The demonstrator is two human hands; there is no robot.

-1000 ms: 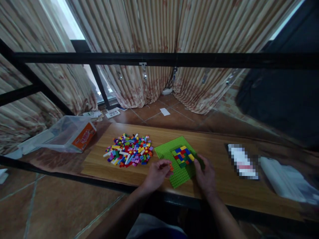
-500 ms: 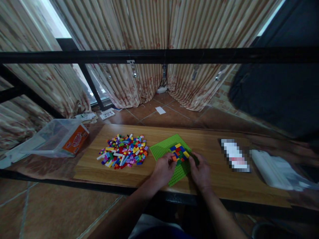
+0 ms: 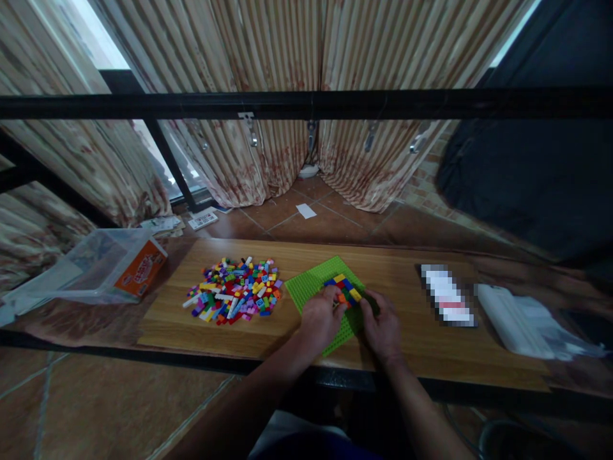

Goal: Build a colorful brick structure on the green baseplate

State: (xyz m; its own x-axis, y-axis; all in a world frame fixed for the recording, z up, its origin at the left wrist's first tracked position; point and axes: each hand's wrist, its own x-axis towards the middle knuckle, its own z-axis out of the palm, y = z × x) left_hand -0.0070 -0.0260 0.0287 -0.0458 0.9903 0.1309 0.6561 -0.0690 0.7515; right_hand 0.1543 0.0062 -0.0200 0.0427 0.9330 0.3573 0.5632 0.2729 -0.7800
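Bare wooden tabletop (image 3: 405, 319) lies open between the green baseplate (image 3: 306, 285) and the phone (image 3: 447, 295); a brick pile (image 3: 237, 291) blocks the left.

orange label (image 3: 141, 269) on clear bin (image 3: 98, 255): lettering too blurred

From where I stand, both the left hand (image 3: 322, 319) and the right hand (image 3: 383, 324) are bare, and so are the forearms (image 3: 282, 367) as far as I can see them. Low down by the lap there's pale, whitish cloth (image 3: 275, 429) beside a deep blue patch of clothing (image 3: 313, 446), too dim to tell which garment either is.
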